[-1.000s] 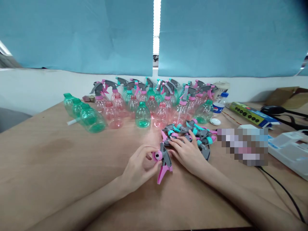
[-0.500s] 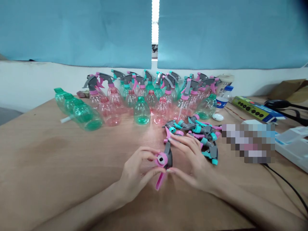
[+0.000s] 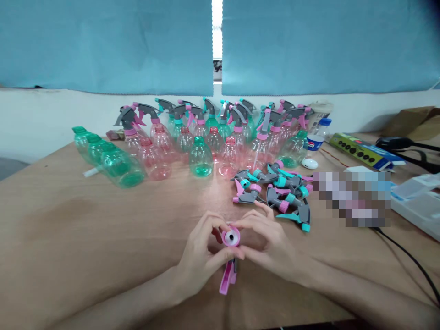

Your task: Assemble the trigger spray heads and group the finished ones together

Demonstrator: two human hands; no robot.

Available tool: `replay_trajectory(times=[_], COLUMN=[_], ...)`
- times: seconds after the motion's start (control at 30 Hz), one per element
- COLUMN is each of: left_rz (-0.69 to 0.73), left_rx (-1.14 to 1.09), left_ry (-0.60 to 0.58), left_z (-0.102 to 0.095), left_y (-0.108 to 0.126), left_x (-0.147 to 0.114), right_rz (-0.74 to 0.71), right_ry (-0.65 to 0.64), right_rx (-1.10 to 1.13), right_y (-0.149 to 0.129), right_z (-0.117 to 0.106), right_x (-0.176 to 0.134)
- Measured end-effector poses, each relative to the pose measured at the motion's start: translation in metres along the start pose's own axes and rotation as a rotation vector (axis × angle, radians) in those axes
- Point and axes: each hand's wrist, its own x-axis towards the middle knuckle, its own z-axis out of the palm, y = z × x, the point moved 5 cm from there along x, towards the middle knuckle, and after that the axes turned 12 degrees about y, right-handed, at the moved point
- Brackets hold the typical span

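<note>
A pink and grey trigger spray head (image 3: 231,237) is held above the near middle of the table, its round collar opening turned towards me and its pink trigger hanging down. My left hand (image 3: 196,252) is closed on the collar from the left, thumb below and fingers above. From the right, my right hand (image 3: 271,245) pinches the same collar, with its outer fingers raised. The grey body of the spray head is mostly hidden behind the collar and fingers. Just beyond my right hand lies a pile of loose spray heads (image 3: 274,195) in pink, teal and grey.
Open pink bottles (image 3: 229,158) and a green bottle (image 3: 201,158) stand ahead, with bottles wearing spray heads behind. Green bottles (image 3: 120,167) are at the left. At the right are a white rounded object (image 3: 310,163), a yellow-green box (image 3: 366,151), a clear plastic case (image 3: 419,201) and a black cable (image 3: 405,256).
The spray head has come slightly nearer and turned so its collar faces me. My right hand has moved in from the grey body to the collar, uncovering more of the pile.
</note>
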Motion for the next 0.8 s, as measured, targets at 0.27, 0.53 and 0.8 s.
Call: replay_trajectory(times=[0.27, 0.53, 0.8], left_rz=[0.120, 0.269, 0.433], left_rx=[0.104, 0.201, 0.230], left_ry=[-0.060, -0.075, -0.108], left_z=[-0.002, -0.003, -0.003], left_y=[0.009, 0.015, 0.021], left_x=[0.003, 0.000, -0.001], right_rz=[0.013, -0.053, -0.049], right_ry=[0.084, 0.131, 0.177], right_rx=[-0.018, -0.003, 0.003], right_y=[0.003, -0.002, -0.002], right_z=[-0.003, -0.006, -0.011], right_x=[-0.002, -0.001, -0.003])
